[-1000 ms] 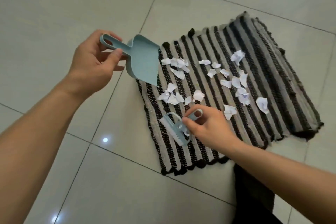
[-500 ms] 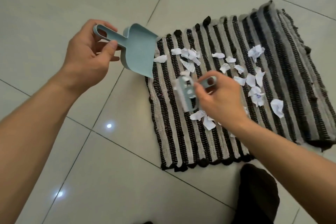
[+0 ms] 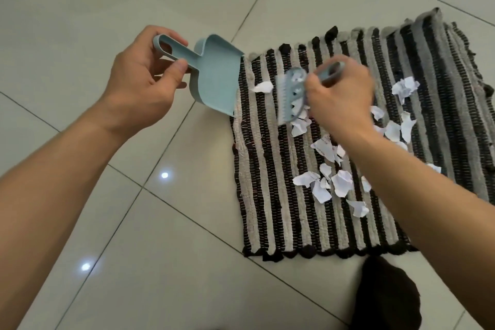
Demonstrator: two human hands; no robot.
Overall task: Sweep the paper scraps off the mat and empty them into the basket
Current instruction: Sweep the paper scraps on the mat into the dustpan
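A black, grey and cream striped woven mat lies on the tiled floor. Several torn white paper scraps are scattered over its middle and right. My left hand grips the handle of a light blue dustpan, whose open lip rests at the mat's left edge. My right hand holds a small light blue hand brush, blurred by motion, bristles down on the mat a little right of the pan. One scrap lies between brush and pan. No basket is in view.
Glossy pale floor tiles with dark grout lines surround the mat. A dark rounded shape, likely my clothed knee or foot, sits just below the mat's near edge.
My right hand has carried the brush up the mat and to the left, closer to the dustpan. The pan's lip stays at the mat's left edge. The camera view has shifted.
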